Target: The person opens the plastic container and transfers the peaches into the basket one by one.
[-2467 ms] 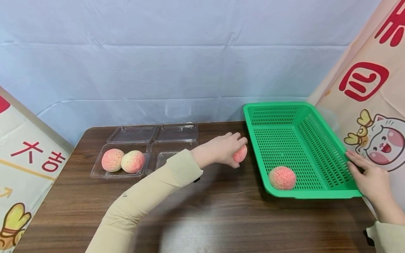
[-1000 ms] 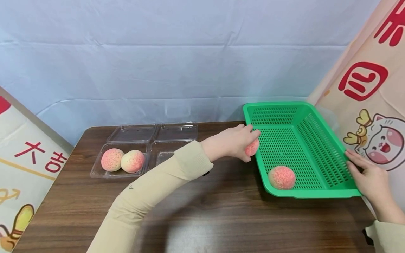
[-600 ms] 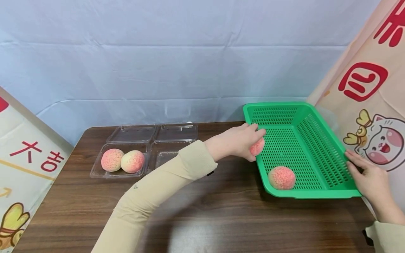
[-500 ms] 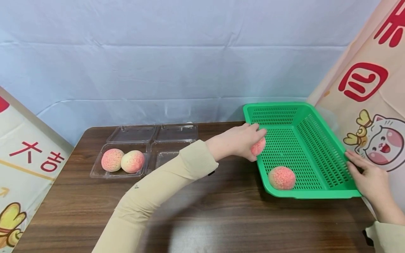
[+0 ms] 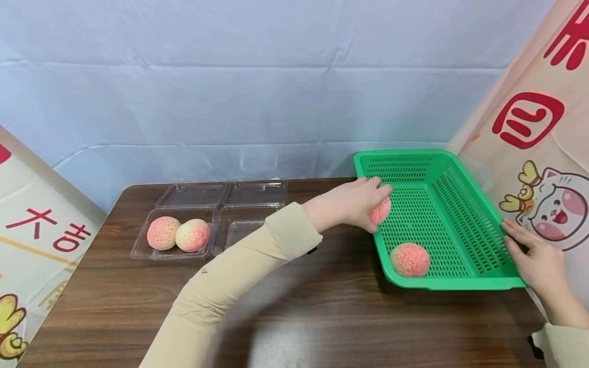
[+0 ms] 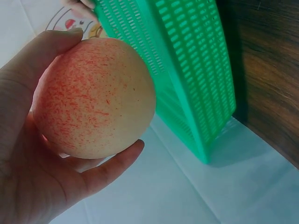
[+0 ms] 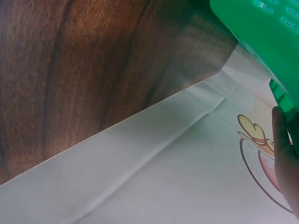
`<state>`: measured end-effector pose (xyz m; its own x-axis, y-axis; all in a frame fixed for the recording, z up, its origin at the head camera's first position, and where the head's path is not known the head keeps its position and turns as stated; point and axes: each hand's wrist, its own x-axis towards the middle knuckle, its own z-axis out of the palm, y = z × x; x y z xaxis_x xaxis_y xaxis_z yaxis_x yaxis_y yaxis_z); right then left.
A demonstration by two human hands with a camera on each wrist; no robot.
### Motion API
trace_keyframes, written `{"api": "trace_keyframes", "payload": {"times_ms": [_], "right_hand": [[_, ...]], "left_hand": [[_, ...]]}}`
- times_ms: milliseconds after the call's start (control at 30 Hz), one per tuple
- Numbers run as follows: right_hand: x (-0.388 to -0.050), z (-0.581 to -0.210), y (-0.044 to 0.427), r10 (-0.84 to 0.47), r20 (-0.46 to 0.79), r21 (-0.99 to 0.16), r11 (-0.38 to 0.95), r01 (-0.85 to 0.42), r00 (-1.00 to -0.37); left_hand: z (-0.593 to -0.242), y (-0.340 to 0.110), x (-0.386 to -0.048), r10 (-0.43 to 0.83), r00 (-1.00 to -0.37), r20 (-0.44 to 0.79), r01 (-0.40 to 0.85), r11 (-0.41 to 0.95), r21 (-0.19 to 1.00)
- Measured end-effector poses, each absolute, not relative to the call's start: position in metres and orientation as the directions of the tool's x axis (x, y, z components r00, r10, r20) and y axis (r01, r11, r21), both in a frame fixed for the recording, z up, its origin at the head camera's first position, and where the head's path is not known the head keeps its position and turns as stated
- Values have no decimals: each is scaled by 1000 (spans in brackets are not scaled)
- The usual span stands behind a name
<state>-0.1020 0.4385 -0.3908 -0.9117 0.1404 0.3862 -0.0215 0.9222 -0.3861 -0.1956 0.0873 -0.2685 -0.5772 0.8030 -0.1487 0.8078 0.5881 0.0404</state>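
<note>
Peach (image 5: 381,210) sits in the left hand (image 5: 352,202), whose thumb and fingers curl round it at the left rim of the green basket (image 5: 478,282). The right hand (image 5: 538,260) touches the right rim; whether it grips, I cannot tell. 1 more peach (image 5: 410,259) lies inside; 2 peaches (image 5: 164,232) touch in the left compartment of the clear tray (image 5: 236,230).

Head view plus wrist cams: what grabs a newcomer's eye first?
The bright green basket, right side of the head view, with a lone peach in its near left corner and the right hand on its right rim. Next, the held peach in the left hand at the basket's left rim, looming large in the left wrist view. Then two touching peaches in clear plastic packaging at left.
</note>
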Motion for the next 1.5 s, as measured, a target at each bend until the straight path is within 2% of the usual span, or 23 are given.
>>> {"api": "trace_keyframes", "payload": {"times_ms": [867, 1500], "right_hand": [[-101, -391, 438, 152, 396, -402, 915, -22, -906], [-102, -391, 437, 152, 394, -400, 916, -21, -906]], "left_hand": [[-281, 105, -200, 838, -543, -47, 836, 545, 65], [-297, 125, -199, 821, -569, -49, 816, 571, 90]]}}
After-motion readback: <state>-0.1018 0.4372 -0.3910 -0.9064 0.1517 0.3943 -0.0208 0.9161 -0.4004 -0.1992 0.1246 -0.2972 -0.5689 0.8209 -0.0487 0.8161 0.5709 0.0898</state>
